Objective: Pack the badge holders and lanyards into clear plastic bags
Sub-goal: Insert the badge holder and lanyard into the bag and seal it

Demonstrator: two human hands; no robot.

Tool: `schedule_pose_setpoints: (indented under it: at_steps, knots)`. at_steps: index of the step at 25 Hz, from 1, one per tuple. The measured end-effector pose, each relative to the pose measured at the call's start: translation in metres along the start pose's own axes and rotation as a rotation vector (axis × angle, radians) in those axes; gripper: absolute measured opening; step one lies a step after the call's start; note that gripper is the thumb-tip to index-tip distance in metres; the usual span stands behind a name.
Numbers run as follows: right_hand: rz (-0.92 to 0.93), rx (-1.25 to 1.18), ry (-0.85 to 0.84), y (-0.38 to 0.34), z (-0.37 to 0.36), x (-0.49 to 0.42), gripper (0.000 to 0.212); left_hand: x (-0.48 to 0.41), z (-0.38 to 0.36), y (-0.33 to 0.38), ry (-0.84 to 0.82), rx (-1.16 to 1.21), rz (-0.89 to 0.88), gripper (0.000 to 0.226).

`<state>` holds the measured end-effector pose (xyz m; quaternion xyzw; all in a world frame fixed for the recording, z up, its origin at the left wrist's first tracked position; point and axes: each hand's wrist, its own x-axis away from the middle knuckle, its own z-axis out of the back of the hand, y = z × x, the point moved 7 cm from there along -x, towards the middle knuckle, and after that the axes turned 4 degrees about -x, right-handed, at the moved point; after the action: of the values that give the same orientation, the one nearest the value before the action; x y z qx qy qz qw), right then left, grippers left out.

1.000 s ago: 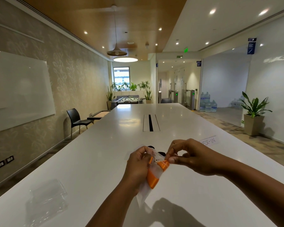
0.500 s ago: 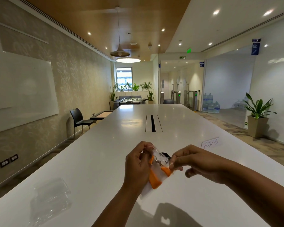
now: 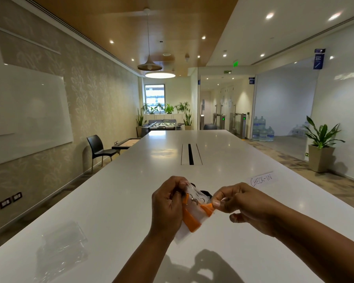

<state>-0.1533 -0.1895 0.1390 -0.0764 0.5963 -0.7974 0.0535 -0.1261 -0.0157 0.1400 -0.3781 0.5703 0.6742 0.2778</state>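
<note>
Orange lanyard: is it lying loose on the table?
No, the orange lanyard sits inside the clear bag, which the left hand grips and the right hand pinches at its top edge.

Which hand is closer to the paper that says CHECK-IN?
Right. The right hand is near the CHECK-IN paper, on its near side; the left hand is farther off, across the bag.

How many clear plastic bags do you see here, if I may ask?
2 at least: one bag, orange lanyard inside, pinched between the left hand and right hand; one clear pile lying near-left on the table, possibly several bags stacked.
</note>
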Motion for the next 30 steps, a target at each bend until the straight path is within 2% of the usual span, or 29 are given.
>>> schedule_pose_setpoints:
  at_steps: [4,7,10,13,16,20,23,27,30]
  knots:
    - [0.054,-0.114,0.185,0.007,0.003,-0.001,0.028,0.0,0.006,0.004,0.087,-0.083,-0.088,0.026]
    - [0.203,-0.222,0.297,0.008,0.004,-0.002,0.022,0.005,0.006,0.004,0.169,-0.076,-0.064,0.028]
    - [0.427,-0.306,0.065,-0.005,-0.006,0.0,0.015,0.004,0.006,-0.017,0.194,0.058,0.164,0.04]
    - [0.466,-0.284,-0.08,-0.012,-0.006,-0.001,0.019,0.003,-0.004,-0.034,0.055,0.176,0.317,0.038]
    - [0.442,-0.291,-0.095,-0.009,-0.006,-0.005,0.018,0.004,-0.003,-0.03,0.027,0.146,0.276,0.03]
    - [0.474,-0.256,-0.011,-0.01,-0.004,-0.005,0.02,0.006,0.001,-0.017,0.044,0.069,0.123,0.024]
    - [0.535,-0.106,0.101,-0.016,-0.002,0.0,0.018,0.007,-0.002,-0.01,0.023,-0.018,0.01,0.027]
    - [0.601,0.377,0.295,-0.027,-0.006,0.008,0.014,0.008,-0.004,-0.008,0.056,-0.026,-0.047,0.026]
    - [0.634,0.445,0.376,-0.03,-0.005,0.013,0.012,0.009,-0.005,-0.009,0.065,-0.014,-0.085,0.019]
